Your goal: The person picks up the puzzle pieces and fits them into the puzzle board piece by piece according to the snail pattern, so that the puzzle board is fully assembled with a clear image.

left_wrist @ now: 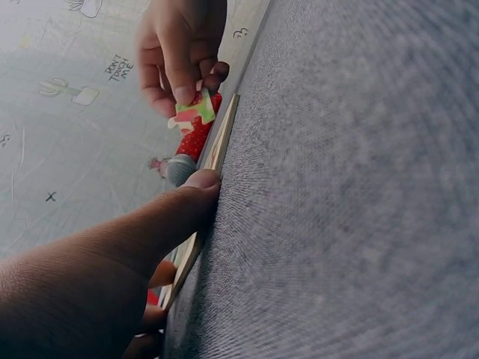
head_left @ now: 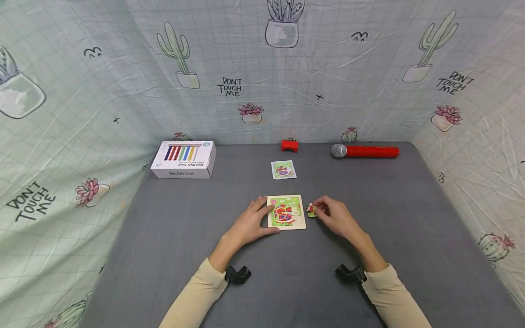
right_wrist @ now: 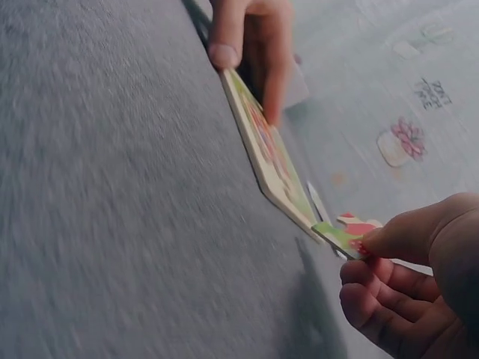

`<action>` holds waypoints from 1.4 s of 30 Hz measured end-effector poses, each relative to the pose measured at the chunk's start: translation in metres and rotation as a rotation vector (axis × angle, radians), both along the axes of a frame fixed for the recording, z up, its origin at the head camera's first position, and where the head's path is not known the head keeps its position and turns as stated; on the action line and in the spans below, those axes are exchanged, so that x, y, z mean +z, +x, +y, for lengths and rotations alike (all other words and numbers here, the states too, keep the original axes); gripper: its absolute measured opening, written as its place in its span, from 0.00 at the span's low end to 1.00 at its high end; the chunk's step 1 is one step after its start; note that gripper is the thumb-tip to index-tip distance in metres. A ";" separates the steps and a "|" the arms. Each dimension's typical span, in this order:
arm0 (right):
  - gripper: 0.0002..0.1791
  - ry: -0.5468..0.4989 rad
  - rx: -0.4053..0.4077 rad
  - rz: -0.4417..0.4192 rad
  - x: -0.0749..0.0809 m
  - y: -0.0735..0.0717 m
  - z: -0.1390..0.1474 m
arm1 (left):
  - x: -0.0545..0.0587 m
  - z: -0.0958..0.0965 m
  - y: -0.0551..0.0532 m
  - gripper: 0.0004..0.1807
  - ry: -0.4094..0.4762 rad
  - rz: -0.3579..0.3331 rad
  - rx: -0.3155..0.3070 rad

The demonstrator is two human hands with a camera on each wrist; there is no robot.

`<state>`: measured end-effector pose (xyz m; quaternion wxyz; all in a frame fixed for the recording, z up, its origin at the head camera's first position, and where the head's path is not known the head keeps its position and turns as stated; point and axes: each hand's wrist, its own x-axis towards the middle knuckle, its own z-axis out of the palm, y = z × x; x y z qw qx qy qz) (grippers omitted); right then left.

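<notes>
A square wooden jigsaw puzzle board (head_left: 297, 223) with a bright red, blue and green picture lies on the table before me. My left hand (head_left: 251, 222) holds its left side, the thumb at the near edge, one finger on the picture and others at the far corner. To the right of the board, my right hand (head_left: 337, 217) pinches a puzzle piece (right_wrist: 346, 238) between thumb and fingers. That piece is green with red and white parts, held tilted near the board's right edge. Beyond the board is a small picture card (head_left: 284, 170) with a similar design.
At the back left stands a white box (head_left: 183, 160) printed with coloured sticks. A small red block (head_left: 289, 146) shaped like an arch is at the back middle. To its right lies a red glittery microphone (head_left: 369, 151). A patterned cloth (head_left: 254, 59) hangs behind the grey table (head_left: 172, 255).
</notes>
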<state>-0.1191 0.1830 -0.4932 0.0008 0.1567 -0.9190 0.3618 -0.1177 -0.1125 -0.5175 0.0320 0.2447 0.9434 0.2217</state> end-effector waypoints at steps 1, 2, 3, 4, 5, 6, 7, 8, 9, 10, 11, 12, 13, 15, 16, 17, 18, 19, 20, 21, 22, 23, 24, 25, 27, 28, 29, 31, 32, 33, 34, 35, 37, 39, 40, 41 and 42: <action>0.08 -0.003 0.005 -0.003 -0.001 0.000 -0.003 | 0.000 0.000 0.000 0.45 0.000 0.000 0.000; 0.08 -0.006 0.009 -0.007 -0.001 0.000 -0.005 | 0.000 0.000 0.000 0.45 0.001 0.001 -0.001; 0.08 -0.009 0.013 -0.011 -0.002 0.000 -0.007 | 0.000 0.000 0.000 0.45 0.001 0.002 -0.002; 0.08 -0.014 0.018 -0.018 -0.002 0.000 -0.009 | 0.000 0.000 0.000 0.45 0.001 0.004 -0.004; 0.07 -0.015 0.022 -0.023 -0.003 0.000 -0.011 | 0.000 0.000 0.001 0.45 0.003 0.008 -0.006; 0.07 -0.020 0.025 -0.027 -0.003 0.001 -0.013 | 0.000 0.000 0.001 0.45 0.004 0.009 -0.007; 0.07 -0.022 0.033 -0.027 -0.003 0.001 -0.014 | 0.000 0.000 0.001 0.45 0.005 0.010 -0.008; 0.07 -0.024 0.038 -0.031 -0.003 0.001 -0.016 | 0.000 0.000 0.001 0.45 0.005 0.011 -0.010; 0.07 -0.026 0.043 -0.033 -0.003 0.001 -0.017 | 0.000 0.000 0.001 0.45 0.006 0.011 -0.010; 0.08 -0.029 0.047 -0.036 -0.003 0.002 -0.019 | -0.001 0.000 0.001 0.45 0.005 0.010 -0.011; 0.08 -0.029 0.052 -0.039 -0.004 0.002 -0.020 | -0.001 0.000 0.001 0.45 0.005 0.009 -0.011; 0.08 -0.032 0.057 -0.043 -0.004 0.002 -0.021 | -0.001 0.000 0.001 0.45 0.007 0.007 -0.011; 0.08 -0.031 0.062 -0.045 -0.005 0.003 -0.022 | -0.001 0.000 0.001 0.45 0.006 0.006 -0.010; 0.08 -0.027 0.068 -0.054 -0.006 0.003 -0.025 | -0.002 -0.001 0.000 0.44 0.004 0.005 -0.009; 0.08 -0.024 0.072 -0.057 -0.007 0.004 -0.026 | -0.002 -0.001 0.000 0.44 0.001 0.006 -0.008; 0.08 -0.020 0.076 -0.058 -0.007 0.004 -0.027 | -0.002 -0.001 0.000 0.44 -0.001 0.007 -0.008; 0.08 -0.019 0.078 -0.058 -0.007 0.004 -0.028 | -0.002 -0.001 0.000 0.44 -0.003 0.008 -0.008; 0.07 -0.016 0.080 -0.055 -0.008 0.005 -0.029 | -0.002 -0.001 0.000 0.45 -0.007 0.009 -0.007; 0.07 -0.016 0.084 -0.051 -0.008 0.005 -0.030 | -0.002 -0.001 -0.001 0.45 -0.009 0.011 -0.007; 0.07 -0.016 0.085 -0.046 -0.009 0.005 -0.030 | -0.002 0.000 -0.001 0.45 -0.011 0.011 -0.008; 0.07 -0.014 0.086 -0.039 -0.010 0.005 -0.031 | -0.002 0.000 -0.001 0.45 -0.012 0.011 -0.008; 0.06 -0.010 0.086 -0.030 -0.010 0.005 -0.032 | -0.002 0.000 -0.001 0.45 -0.011 0.011 -0.008; 0.06 -0.002 0.084 -0.026 -0.011 0.005 -0.033 | -0.002 0.000 -0.001 0.45 -0.010 0.012 -0.008; 0.05 0.007 0.081 -0.020 -0.011 0.005 -0.034 | -0.002 0.000 0.000 0.45 -0.011 0.012 -0.008; 0.05 0.024 0.076 -0.008 -0.011 0.005 -0.035 | -0.002 0.000 0.000 0.45 -0.012 0.010 -0.006; 0.05 0.032 0.077 -0.001 -0.011 0.005 -0.036 | -0.001 0.000 0.000 0.44 -0.012 0.011 -0.005; 0.04 0.041 0.077 0.002 -0.011 0.005 -0.036 | -0.001 0.000 0.000 0.44 -0.011 0.011 -0.004; 0.04 0.047 0.083 0.009 -0.011 0.005 -0.037 | -0.001 0.000 0.001 0.44 -0.011 0.008 -0.003; 0.04 0.048 0.088 0.013 -0.011 0.005 -0.037 | -0.001 0.000 0.001 0.44 -0.009 0.008 -0.002; 0.04 0.049 0.093 0.017 -0.012 0.005 -0.037 | -0.001 0.000 0.001 0.44 -0.006 0.008 -0.002; 0.04 0.050 0.097 0.019 -0.012 0.005 -0.037 | -0.001 0.000 0.001 0.44 -0.003 0.006 -0.002; 0.04 0.053 0.102 0.024 -0.012 0.006 -0.037 | -0.001 0.000 0.001 0.44 -0.002 0.004 -0.002; 0.03 0.050 0.109 0.037 -0.012 0.006 -0.037 | -0.001 0.000 0.001 0.44 -0.001 0.001 0.000; 0.02 0.049 0.113 0.049 -0.013 0.006 -0.037 | -0.001 0.001 0.001 0.44 -0.004 0.001 0.004; 0.02 0.049 0.115 0.054 -0.013 0.006 -0.037 | -0.001 0.001 0.001 0.44 -0.010 0.000 0.006; 0.02 0.049 0.117 0.059 -0.014 0.006 -0.037 | -0.001 0.001 0.001 0.44 -0.015 0.000 0.008; 0.02 0.047 0.116 0.057 -0.014 0.006 -0.037 | -0.001 0.001 0.001 0.44 -0.020 0.000 0.009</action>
